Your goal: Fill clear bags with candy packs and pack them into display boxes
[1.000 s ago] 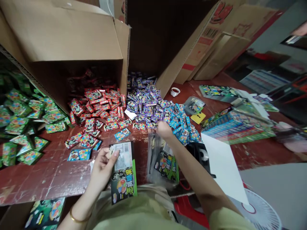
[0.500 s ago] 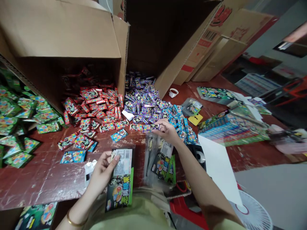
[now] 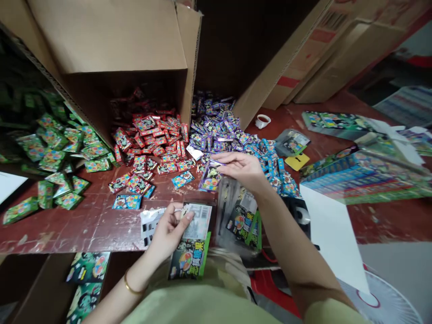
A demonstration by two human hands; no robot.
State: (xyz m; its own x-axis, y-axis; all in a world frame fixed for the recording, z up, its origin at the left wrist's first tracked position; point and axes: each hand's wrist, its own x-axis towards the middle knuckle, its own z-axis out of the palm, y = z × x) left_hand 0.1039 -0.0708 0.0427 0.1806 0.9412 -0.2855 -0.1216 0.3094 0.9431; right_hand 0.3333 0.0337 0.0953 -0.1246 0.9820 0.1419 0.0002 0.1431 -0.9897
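My left hand [image 3: 170, 229] pinches a black-and-green printed plastic pouch [image 3: 189, 256] with a white barcode label, thumb on the label. Above and right of it, my right hand [image 3: 245, 171] holds a small purple packet [image 3: 209, 176] between thumb and fingers, its printed face showing. Under my right wrist lie several clear plastic pouches [image 3: 245, 216] with the same black-and-green print. Just beyond the right hand are heaps of small purple packets [image 3: 216, 130] and blue packets [image 3: 266, 150]. A lone blue packet [image 3: 182, 179] rests left of the held one.
Red packets [image 3: 158, 132] spill from a cardboard box [image 3: 124, 40]; green packets [image 3: 67, 148] pile at the left. On the right stand a white cup [image 3: 262, 120], a yellow tag [image 3: 297, 161], stacked coloured display boxes [image 3: 367, 175] and a white sheet [image 3: 334, 234]. A fan [image 3: 384, 297] is below.
My right hand has lifted the purple packet from the table and tilted it toward me. The left hand still grips the pouch. The whole view has shifted left.
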